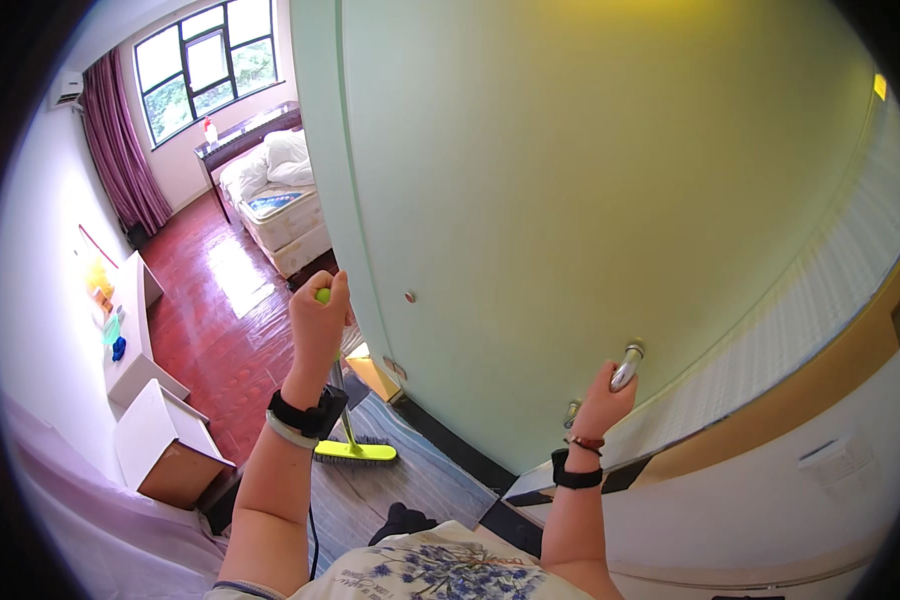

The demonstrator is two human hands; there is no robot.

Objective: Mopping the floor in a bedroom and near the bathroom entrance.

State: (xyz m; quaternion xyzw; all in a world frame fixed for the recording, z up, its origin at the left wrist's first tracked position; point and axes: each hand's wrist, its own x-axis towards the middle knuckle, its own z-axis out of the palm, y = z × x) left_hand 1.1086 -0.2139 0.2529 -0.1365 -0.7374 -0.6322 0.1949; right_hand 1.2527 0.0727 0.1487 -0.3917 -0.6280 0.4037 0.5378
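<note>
My left hand (320, 316) is closed round the top of a broom's handle. The green end of that handle shows above my fist. Below, the broom's yellow-green head (355, 453) with dark bristles rests on the grey floor (410, 495). My right hand (605, 405) is wrapped round a shiny metal door handle (626, 366). That handle is fixed to a large frosted glass door (570, 200), which fills the middle and right of the view. The door's lower latch side is partly hidden by my right hand.
Beyond the door lies a room with a glossy red wood floor (205, 350). A bed (285, 225) and a dark desk (240, 135) stand near the window (208, 65). Along the left wall are a white bench (135, 330) and a box-like cabinet (165, 450). A pale curtain (100, 530) hangs at lower left.
</note>
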